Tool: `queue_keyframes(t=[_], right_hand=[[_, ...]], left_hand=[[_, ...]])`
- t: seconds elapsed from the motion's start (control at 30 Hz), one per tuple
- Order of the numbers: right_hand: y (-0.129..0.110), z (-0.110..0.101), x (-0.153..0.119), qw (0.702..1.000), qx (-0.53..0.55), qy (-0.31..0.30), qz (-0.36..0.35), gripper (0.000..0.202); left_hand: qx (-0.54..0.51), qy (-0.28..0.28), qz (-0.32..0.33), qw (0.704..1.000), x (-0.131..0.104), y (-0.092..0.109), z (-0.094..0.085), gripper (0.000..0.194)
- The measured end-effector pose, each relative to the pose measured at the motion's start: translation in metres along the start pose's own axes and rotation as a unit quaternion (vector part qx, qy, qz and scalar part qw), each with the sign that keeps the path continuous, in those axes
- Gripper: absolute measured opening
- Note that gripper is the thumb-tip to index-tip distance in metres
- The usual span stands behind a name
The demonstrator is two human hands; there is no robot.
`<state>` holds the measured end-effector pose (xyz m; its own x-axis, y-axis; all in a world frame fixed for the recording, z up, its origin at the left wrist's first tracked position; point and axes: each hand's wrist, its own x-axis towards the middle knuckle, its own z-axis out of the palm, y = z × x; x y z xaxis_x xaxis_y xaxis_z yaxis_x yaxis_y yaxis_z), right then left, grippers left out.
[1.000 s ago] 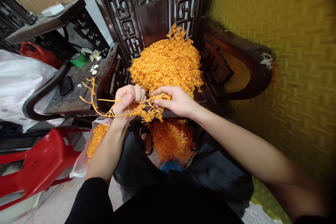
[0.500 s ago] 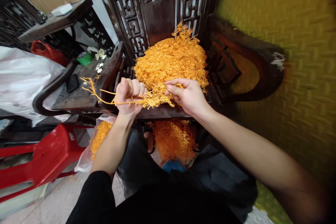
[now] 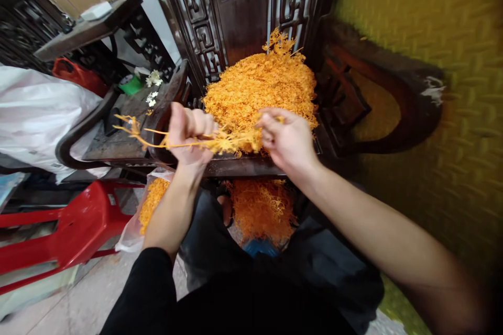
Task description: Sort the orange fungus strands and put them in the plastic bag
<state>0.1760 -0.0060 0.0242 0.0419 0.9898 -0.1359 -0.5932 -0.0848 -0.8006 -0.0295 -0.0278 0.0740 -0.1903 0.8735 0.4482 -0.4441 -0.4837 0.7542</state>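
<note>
My L hand (image 3: pixel 192 125) is fisted round an orange sprig (image 3: pixel 228 142), stems poking out L. R hand (image 3: pixel 291 138) is pinching the frilly end, bit blurry tbh. Sprig's over the front edge of the chair seat (image 3: pixel 243 168), w/ a big orange pile (image 3: pixel 261 89) behind it. Plastic bag (image 3: pixel 131 234) w/ orange bits (image 3: pixel 153 201) below the front L corner.

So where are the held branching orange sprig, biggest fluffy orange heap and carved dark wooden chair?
Held branching orange sprig (image 3: pixel 231 142), head view: frilly middle.
Biggest fluffy orange heap (image 3: pixel 259 91), head view: centre.
Carved dark wooden chair (image 3: pixel 242 26), head view: backrest panel.
</note>
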Motion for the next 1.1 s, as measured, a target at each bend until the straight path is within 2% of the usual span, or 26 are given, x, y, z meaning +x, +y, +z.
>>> queue_keyframes(t=[0.07,0.1,0.2,0.27,0.33,0.5,0.63,0.73,0.87,0.93,1.1], right_hand=[[-0.014,-0.017,0.014,0.995,0.028,0.078,-0.052,0.021],[-0.02,-0.025,0.019,0.992,0.037,0.096,-0.073,0.022],[-0.028,-0.036,0.021,0.999,0.007,0.034,-0.03,0.019],[-0.027,-0.033,0.014,0.999,-0.024,-0.022,-0.004,0.02],[-0.024,-0.028,0.007,0.998,-0.038,-0.051,0.015,0.021],[-0.022,-0.026,0.004,0.992,-0.011,-0.078,0.097,0.024],[-0.018,-0.027,0.01,0.986,0.05,-0.063,0.146,0.031],[-0.012,-0.023,0.007,0.988,0.053,-0.077,0.124,0.035],[-0.002,-0.014,-0.003,0.989,0.016,-0.121,0.086,0.046],[0.005,-0.009,-0.007,0.99,0.01,-0.117,0.076,0.051],[0.018,0.0,-0.01,0.993,0.026,-0.098,0.062,0.057]], left_hand=[[0.002,0.007,0.069,0.998,0.004,0.015,-0.016,0.075],[0.0,0.007,0.093,0.996,0.005,0.021,-0.022,0.075],[-0.007,-0.023,0.038,0.999,0.004,0.021,-0.03,0.078],[-0.023,-0.043,-0.01,0.999,0.0,0.012,-0.025,0.08],[-0.041,-0.048,-0.033,0.997,-0.003,0.003,-0.018,0.081],[-0.042,-0.034,-0.075,0.996,-0.002,-0.005,-0.016,0.079],[-0.002,-0.011,-0.098,0.995,-0.001,-0.012,-0.019,0.075],[0.112,-0.029,-0.132,0.985,-0.007,-0.025,-0.015,0.067],[0.305,-0.105,-0.205,0.924,-0.02,-0.049,-0.001,0.048],[0.31,-0.125,-0.232,0.914,-0.024,-0.057,0.007,0.049],[0.191,-0.113,-0.259,0.94,-0.026,-0.064,0.021,0.053]])
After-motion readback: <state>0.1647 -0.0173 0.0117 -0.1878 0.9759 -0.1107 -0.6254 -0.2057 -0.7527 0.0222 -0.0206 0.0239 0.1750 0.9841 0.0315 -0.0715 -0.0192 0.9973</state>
